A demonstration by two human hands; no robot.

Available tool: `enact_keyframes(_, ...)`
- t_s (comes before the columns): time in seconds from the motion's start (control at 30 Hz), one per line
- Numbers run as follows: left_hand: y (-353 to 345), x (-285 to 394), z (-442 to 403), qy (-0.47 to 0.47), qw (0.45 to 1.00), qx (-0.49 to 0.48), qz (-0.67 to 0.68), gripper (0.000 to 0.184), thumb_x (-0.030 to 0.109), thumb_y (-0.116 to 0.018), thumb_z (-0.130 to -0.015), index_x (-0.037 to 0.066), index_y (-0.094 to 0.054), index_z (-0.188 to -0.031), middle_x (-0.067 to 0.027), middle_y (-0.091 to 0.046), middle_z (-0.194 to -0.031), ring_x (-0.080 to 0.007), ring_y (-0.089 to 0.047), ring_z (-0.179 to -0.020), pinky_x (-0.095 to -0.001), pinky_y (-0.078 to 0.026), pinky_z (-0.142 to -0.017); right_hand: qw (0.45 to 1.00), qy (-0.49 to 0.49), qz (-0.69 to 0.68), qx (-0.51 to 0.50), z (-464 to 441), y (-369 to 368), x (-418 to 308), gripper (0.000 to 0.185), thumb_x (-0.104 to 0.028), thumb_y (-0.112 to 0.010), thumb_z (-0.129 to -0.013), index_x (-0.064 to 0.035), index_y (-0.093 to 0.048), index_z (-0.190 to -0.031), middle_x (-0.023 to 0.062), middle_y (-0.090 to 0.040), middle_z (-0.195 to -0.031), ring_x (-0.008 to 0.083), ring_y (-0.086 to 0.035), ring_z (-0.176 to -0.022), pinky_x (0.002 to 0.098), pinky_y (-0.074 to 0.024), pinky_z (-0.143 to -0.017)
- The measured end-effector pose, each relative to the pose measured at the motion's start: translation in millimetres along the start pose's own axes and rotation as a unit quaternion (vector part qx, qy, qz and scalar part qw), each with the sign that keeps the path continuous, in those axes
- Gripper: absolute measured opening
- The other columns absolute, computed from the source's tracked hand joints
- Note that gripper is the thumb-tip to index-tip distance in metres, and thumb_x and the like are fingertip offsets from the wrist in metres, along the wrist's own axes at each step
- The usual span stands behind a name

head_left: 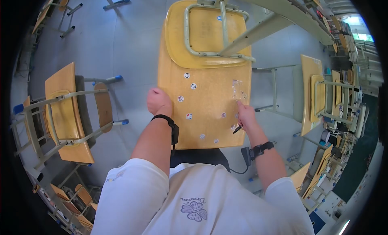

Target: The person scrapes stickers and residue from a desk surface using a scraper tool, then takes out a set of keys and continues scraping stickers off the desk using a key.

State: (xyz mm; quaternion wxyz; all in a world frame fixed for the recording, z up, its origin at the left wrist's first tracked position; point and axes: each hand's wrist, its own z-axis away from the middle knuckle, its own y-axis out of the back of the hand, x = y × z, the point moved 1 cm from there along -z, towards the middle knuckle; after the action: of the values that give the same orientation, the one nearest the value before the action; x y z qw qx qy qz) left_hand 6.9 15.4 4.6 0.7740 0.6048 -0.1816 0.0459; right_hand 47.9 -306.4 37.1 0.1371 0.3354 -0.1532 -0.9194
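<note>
The desktop (208, 101) is glossy wood, the chair frame (254, 36) painted metal.

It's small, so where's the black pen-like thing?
In the head view, the black pen-like thing pokes from the right hand, near the lower right corner of the desktop.

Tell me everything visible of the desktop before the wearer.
The desktop is a yellow-brown, wood-look panel lying flat in mid-view. Small, mostly round stickers dot its surface. An upturned chair rests on its far part, hiding some of it. The left hand, a fist, overlaps its left edge; the right hand, holding a dark slender object, is at its right side, contact unclear.
</note>
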Motion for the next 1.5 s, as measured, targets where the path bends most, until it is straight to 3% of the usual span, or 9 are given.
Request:
enact_keyframes(0.17,-4,-4,-3,-0.006,1.000,-0.005,0.000,0.036,0.032,-0.042,-0.093,0.007,-0.062,-0.079,-0.0164,-0.066,-0.078,-0.0412,-0.063,-0.072,-0.0517,-0.049,-0.061,0.997,0.009,-0.073,-0.006,-12,-22,-14,0.047,-0.039,-0.056,-0.095,-0.0106,-0.042,-0.060,0.0005,-0.035,-0.045,0.0137,-0.034,-0.032,0.0310,-0.0267,-0.032)
enact_keyframes(0.3,0,-1,-3,-0.008,1.000,0.003,0.024,0.036,0.032,-0.042,-0.093,0.007,-0.062,-0.078,-0.0163,-0.066,-0.079,-0.0411,-0.063,-0.072,-0.0509,-0.049,-0.061,0.999,-0.021,-0.043,0.010,4,-20,2,0.044,-0.036,-0.055,-0.096,-0.0081,-0.047,-0.063,0.0002,-0.038,-0.048,0.0132,-0.035,-0.033,0.0314,-0.0281,-0.032)
enact_keyframes(0.5,0,-7,-6,-0.007,0.999,-0.031,0.018,0.035,0.032,-0.042,-0.093,0.007,-0.062,-0.079,-0.0162,-0.066,-0.080,-0.0410,-0.063,-0.073,-0.0510,-0.049,-0.062,0.996,-0.005,-0.079,0.029,-6,-39,-15,0.047,-0.038,-0.055,-0.096,-0.0131,-0.038,-0.059,-0.0005,-0.030,-0.044,0.0146,-0.031,-0.032,0.0325,-0.0276,-0.032)
enact_keyframes(0.67,5,-4,-3,-0.013,0.998,-0.041,0.047,0.035,0.032,-0.041,-0.094,0.007,-0.061,-0.080,-0.0163,-0.066,-0.080,-0.0409,-0.063,-0.075,-0.0520,-0.049,-0.064,0.994,-0.053,-0.071,0.066,14,-32,6,0.048,-0.040,-0.054,-0.095,-0.0139,-0.037,-0.059,0.0000,-0.031,-0.045,0.0156,-0.031,-0.032,0.0324,-0.0268,-0.033)
enact_keyframes(0.8,-1,-10,-7,-0.016,0.998,-0.046,0.040,0.035,0.032,-0.041,-0.095,0.008,-0.061,-0.080,-0.0161,-0.066,-0.081,-0.0412,-0.062,-0.075,-0.0526,-0.049,-0.063,0.995,0.004,-0.064,0.079,-3,-32,2,0.048,-0.040,-0.054,-0.095,-0.0139,-0.037,-0.059,0.0004,-0.031,-0.045,0.0158,-0.031,-0.032,0.0329,-0.0264,-0.033)
enact_keyframes(0.87,4,-7,-5,-0.007,0.997,-0.054,0.053,0.036,0.033,-0.041,-0.095,0.007,-0.061,-0.081,-0.0159,-0.067,-0.082,-0.0412,-0.063,-0.076,-0.0526,-0.049,-0.063,0.993,-0.062,-0.102,0.016,1,-25,0,0.048,-0.041,-0.054,-0.095,-0.0137,-0.037,-0.059,0.0007,-0.031,-0.045,0.0163,-0.031,-0.032,0.0333,-0.0268,-0.033)
enact_keyframes(1.23,2,-8,-8,-0.012,0.998,-0.049,0.047,0.036,0.034,-0.041,-0.095,0.008,-0.062,-0.082,-0.0158,-0.067,-0.081,-0.0416,-0.063,-0.075,-0.0527,-0.049,-0.063,0.990,-0.045,-0.118,0.060,5,-38,1,0.043,-0.037,-0.057,-0.094,-0.0099,-0.044,-0.064,0.0010,-0.034,-0.048,0.0162,-0.032,-0.033,0.0336,-0.0266,-0.032)
enact_keyframes(1.33,3,-5,-3,-0.001,0.997,-0.061,0.045,0.037,0.034,-0.041,-0.095,0.008,-0.062,-0.082,-0.0163,-0.067,-0.081,-0.0418,-0.063,-0.075,-0.0525,-0.049,-0.063,0.988,-0.102,-0.110,0.036,15,-37,9,0.048,-0.044,-0.054,-0.095,-0.0130,-0.039,-0.061,0.0001,-0.030,-0.046,0.0160,-0.030,-0.035,0.0321,-0.0281,-0.035)
enact_keyframes(1.5,-6,-8,-9,-0.003,0.999,-0.045,0.024,0.037,0.034,-0.040,-0.095,0.007,-0.062,-0.081,-0.0171,-0.066,-0.082,-0.0416,-0.063,-0.075,-0.0525,-0.050,-0.063,0.994,-0.019,-0.101,0.040,-29,-42,-31,0.049,-0.043,-0.053,-0.096,-0.0135,-0.038,-0.060,0.0002,-0.031,-0.046,0.0163,-0.030,-0.034,0.0319,-0.0274,-0.035)
